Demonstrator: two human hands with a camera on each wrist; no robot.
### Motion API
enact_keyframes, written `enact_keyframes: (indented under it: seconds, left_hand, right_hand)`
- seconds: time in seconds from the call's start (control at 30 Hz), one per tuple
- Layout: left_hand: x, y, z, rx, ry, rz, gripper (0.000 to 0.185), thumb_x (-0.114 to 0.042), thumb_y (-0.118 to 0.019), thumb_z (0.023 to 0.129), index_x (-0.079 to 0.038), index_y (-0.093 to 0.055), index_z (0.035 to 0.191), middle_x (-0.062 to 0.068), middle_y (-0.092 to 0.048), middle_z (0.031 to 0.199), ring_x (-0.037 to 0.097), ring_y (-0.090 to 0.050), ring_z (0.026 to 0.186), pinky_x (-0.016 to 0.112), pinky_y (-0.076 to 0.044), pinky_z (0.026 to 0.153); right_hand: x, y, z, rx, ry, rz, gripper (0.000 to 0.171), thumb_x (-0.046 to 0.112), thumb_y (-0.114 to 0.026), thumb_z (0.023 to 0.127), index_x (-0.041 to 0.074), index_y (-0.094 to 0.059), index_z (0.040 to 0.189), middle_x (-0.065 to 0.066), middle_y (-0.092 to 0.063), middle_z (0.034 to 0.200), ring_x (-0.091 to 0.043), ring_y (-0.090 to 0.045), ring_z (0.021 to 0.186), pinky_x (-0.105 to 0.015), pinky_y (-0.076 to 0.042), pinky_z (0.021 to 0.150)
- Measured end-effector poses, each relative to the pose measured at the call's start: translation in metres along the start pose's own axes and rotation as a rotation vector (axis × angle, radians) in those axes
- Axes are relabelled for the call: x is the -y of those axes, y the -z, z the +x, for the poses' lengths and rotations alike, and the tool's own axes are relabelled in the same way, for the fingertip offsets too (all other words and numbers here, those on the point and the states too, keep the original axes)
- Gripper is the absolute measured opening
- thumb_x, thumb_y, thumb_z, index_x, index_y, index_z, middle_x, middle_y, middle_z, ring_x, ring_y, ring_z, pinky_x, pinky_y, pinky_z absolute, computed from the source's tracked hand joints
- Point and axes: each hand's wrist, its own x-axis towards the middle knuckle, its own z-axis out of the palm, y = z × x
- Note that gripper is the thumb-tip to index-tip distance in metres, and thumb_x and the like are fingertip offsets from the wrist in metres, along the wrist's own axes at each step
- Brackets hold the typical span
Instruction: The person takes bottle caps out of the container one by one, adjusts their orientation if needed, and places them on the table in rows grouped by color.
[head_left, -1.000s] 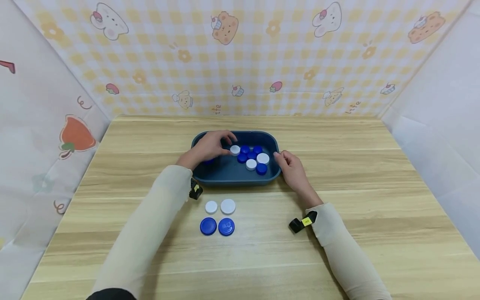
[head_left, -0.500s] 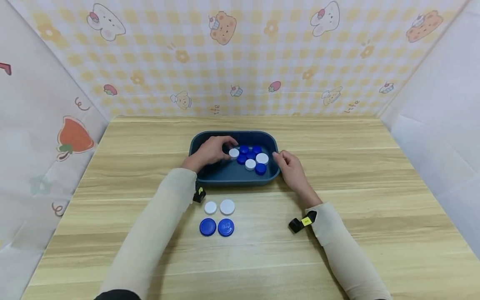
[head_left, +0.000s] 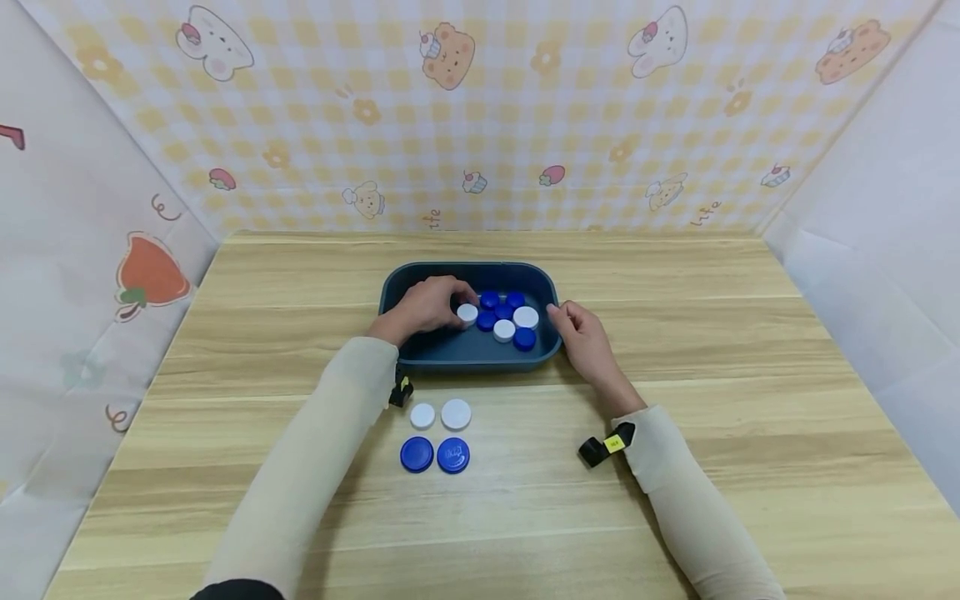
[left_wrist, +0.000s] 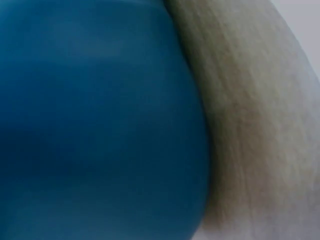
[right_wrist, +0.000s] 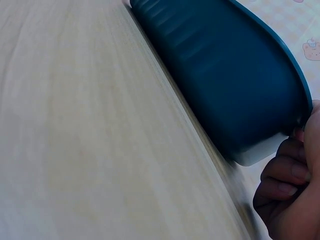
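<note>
A dark blue plastic bin sits on the table with several blue and white bottle caps inside. My left hand reaches into it and pinches a white bottle cap between thumb and fingers. My right hand grips the bin's right rim, thumb on top; in the right wrist view its other fingers curl under the edge outside the bin wall. Only the bin's outer wall and the table fill the left wrist view, so the left hand is hidden there.
On the table in front of the bin lie two white caps, a small one and a larger one. Nearer me are two blue caps, one on the left and one on the right. A patterned cloth hangs behind the table.
My left hand has shifted slightly right and toward me inside the bin, bringing the white bottle cap nearer the front. My right hand stays on the rim.
</note>
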Motion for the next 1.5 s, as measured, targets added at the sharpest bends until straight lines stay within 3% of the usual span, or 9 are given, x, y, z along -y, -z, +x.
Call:
enact_keyframes:
  seconds: [0.37,0.67,0.93,1.1,1.37,1.5]
  left_hand:
    - [0.000,0.003,-0.001,0.022,-0.003,-0.023,0.033,-0.018,-0.075,0.084,-0.018,-0.066,0.117,0.004,-0.058,0.115,0.024,-0.050,0.099,0.040,-0.042,0.090]
    - [0.001,0.008,-0.003,0.007,-0.053,-0.023,0.034,-0.018,-0.075,0.083,-0.018,-0.067,0.116,0.003,-0.059,0.113,0.024,-0.050,0.101,0.042,-0.039,0.093]
    - [-0.004,0.012,-0.012,-0.035,-0.106,-0.050,0.033,-0.021,-0.076,0.082,-0.019,-0.067,0.114,0.000,-0.060,0.113,0.023,-0.049,0.103,0.042,-0.038,0.094]
    - [-0.009,0.014,-0.017,-0.061,-0.150,-0.055,0.032,-0.022,-0.077,0.082,-0.019,-0.067,0.112,0.000,-0.060,0.111,0.024,-0.051,0.102,0.041,-0.039,0.092]
    - [-0.023,0.017,-0.027,-0.072,-0.226,-0.070,0.032,-0.026,-0.076,0.083,-0.020,-0.066,0.112,-0.003,-0.061,0.109,0.020,-0.051,0.102,0.040,-0.040,0.093]
    - [-0.031,0.018,-0.034,-0.064,-0.260,-0.071,0.030,-0.025,-0.075,0.083,-0.021,-0.067,0.111,-0.003,-0.061,0.113,0.018,-0.051,0.103,0.040,-0.039,0.096]
  right_hand:
    - [-0.001,-0.001,0.001,-0.004,0.002,-0.006,0.044,0.039,-0.049,0.099,0.004,-0.046,0.073,-0.006,-0.038,0.067,-0.023,-0.041,0.065,-0.027,-0.028,0.056]
    - [0.001,-0.001,0.001,0.014,-0.019,0.000,0.040,0.033,-0.049,0.100,0.005,-0.047,0.073,-0.003,-0.040,0.066,-0.019,-0.041,0.064,-0.025,-0.029,0.055]
    - [0.034,0.001,-0.009,0.033,-0.017,-0.009,0.034,0.019,-0.047,0.102,0.001,-0.046,0.073,-0.002,-0.039,0.066,-0.017,-0.041,0.063,-0.025,-0.029,0.054]
    - [0.037,0.001,-0.011,0.036,-0.023,-0.013,0.034,0.018,-0.047,0.102,-0.001,-0.046,0.074,-0.003,-0.039,0.066,-0.017,-0.041,0.063,-0.025,-0.030,0.055]
    - [0.036,0.002,-0.010,0.033,-0.024,-0.004,0.034,0.019,-0.047,0.102,0.001,-0.046,0.073,-0.003,-0.039,0.066,-0.018,-0.041,0.062,-0.024,-0.029,0.054]
    - [0.015,0.001,-0.004,0.014,-0.008,-0.009,0.038,0.030,-0.048,0.101,0.004,-0.046,0.073,-0.006,-0.040,0.067,-0.020,-0.041,0.063,-0.025,-0.029,0.054]
